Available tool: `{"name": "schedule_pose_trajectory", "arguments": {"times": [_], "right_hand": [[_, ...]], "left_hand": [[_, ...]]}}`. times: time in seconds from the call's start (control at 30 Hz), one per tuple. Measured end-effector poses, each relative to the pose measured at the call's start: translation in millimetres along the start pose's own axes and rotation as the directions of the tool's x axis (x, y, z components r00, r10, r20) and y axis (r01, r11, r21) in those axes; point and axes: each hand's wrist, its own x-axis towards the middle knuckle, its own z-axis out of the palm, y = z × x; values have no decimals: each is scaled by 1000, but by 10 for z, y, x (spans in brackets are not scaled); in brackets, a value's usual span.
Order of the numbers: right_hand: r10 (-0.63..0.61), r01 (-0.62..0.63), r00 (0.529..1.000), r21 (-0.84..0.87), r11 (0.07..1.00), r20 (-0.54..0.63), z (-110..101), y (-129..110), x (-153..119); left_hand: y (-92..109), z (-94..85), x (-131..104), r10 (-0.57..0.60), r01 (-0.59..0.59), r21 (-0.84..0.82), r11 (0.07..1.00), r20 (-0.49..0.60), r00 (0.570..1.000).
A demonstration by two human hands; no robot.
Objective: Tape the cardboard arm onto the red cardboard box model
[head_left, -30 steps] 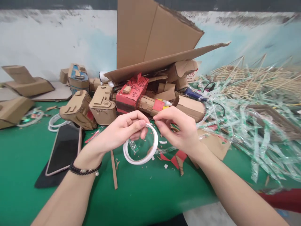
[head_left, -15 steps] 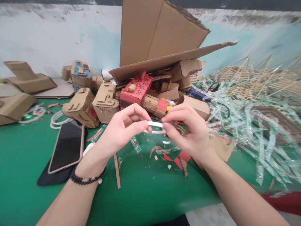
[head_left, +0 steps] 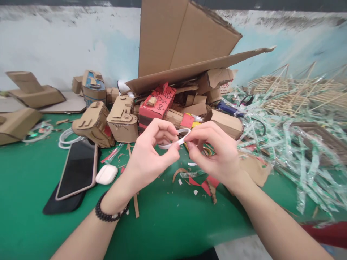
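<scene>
A thin white ring (head_left: 173,144) is held between my two hands above the green tabletop (head_left: 168,216). The thumb and fingers of my left hand (head_left: 154,148) close on its left side, and some fingertips are partly hidden behind it. My right hand (head_left: 214,150) pinches the ring's right side between thumb and fingertips. The ring is tilted, with its right end higher. Below the hands lie small paper bits, red scraps (head_left: 205,186) and a curved brown strip (head_left: 179,172).
Cardboard models, among them a red box (head_left: 155,103), stand behind my hands under a large cardboard sheet (head_left: 168,36). On the left are a phone (head_left: 78,168) and a white earbud case (head_left: 106,174). Tangled plastic strips (head_left: 292,162) and stick structures (head_left: 287,90) fill the right.
The white ring has turned from nearly level to tilted and shifted slightly left. My left hand has moved a little right and down, uncovering the earbud case.
</scene>
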Motion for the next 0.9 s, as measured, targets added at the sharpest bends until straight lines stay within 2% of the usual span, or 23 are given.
{"name": "schedule_pose_trajectory", "arguments": {"times": [0.17,0.47,0.8,0.9], "right_hand": [[-39,40,999,-54,998,18,19,16,-23],[-114,125,989,-133,983,89,-86,71,4],[-288,364,916,-277,889,278,-232,104,-9],[-315,399,904,-302,866,290,-244,91,-9]], "left_hand": [[-25,28,0,-84,84,-37,996,21,996],[-4,-4,28,-257,287,-170,943,177,950],[-17,-16,20,-281,317,-137,938,234,931],[3,-25,9,-287,329,-140,934,255,923]]}}
